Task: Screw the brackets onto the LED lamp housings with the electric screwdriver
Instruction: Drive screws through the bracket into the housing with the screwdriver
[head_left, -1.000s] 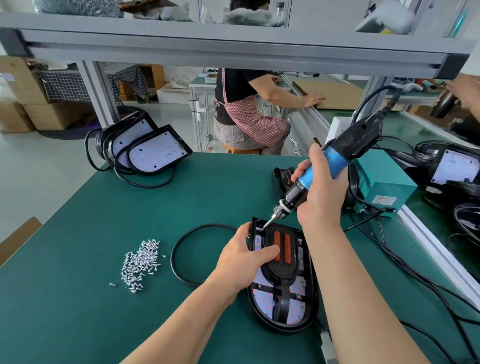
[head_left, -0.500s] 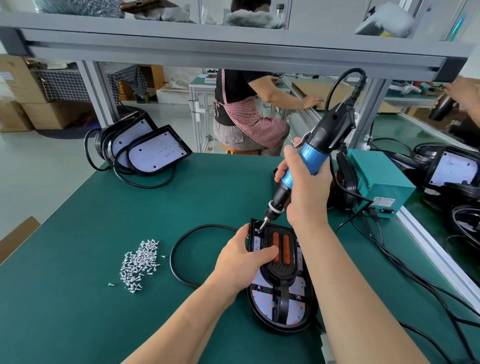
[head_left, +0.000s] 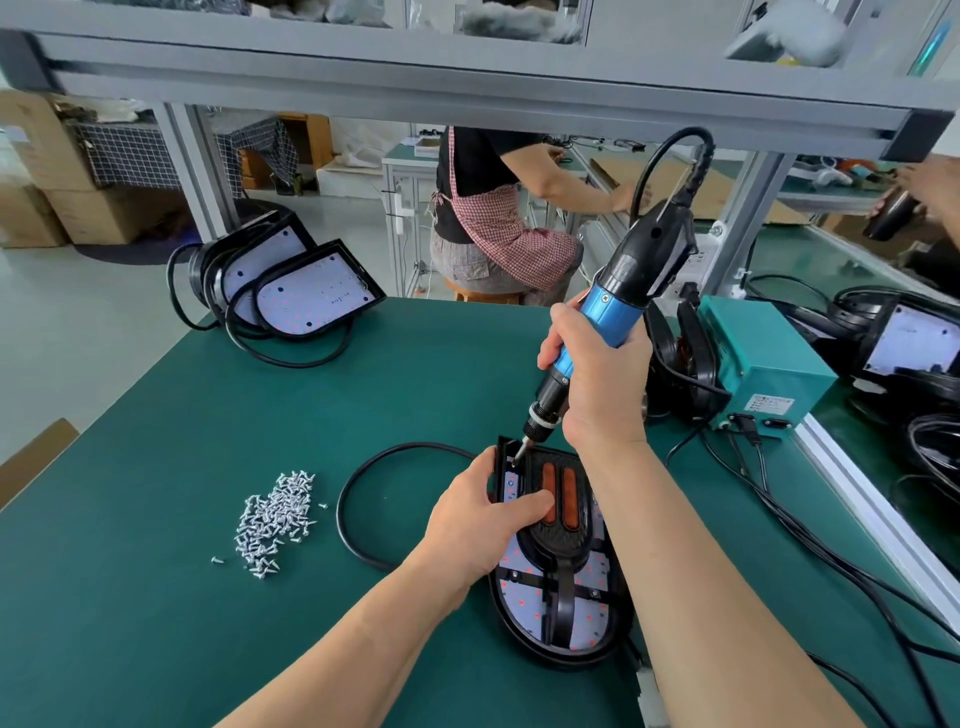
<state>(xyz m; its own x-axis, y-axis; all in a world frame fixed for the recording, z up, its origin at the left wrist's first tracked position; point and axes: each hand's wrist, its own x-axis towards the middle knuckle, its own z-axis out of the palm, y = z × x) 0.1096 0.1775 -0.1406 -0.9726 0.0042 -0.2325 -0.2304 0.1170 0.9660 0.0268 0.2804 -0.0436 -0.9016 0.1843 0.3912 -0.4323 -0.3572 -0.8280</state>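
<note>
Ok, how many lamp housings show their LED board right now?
4 housings: one under the left hand, two leaning together far left, one far right. More may hide beside the teal box.

The right hand (head_left: 597, 374) wraps and hides the middle of the electric screwdriver (head_left: 644, 249); whether a screw sits under its tip at the far-left corner of the lamp housing (head_left: 589, 616) is too small to tell. The left hand (head_left: 483, 512) covers the housing's left rim, the right forearm (head_left: 691, 561) its right side. By the right edge of the bench (head_left: 156, 571), the label on the teal box (head_left: 748, 343) is unreadable
</note>
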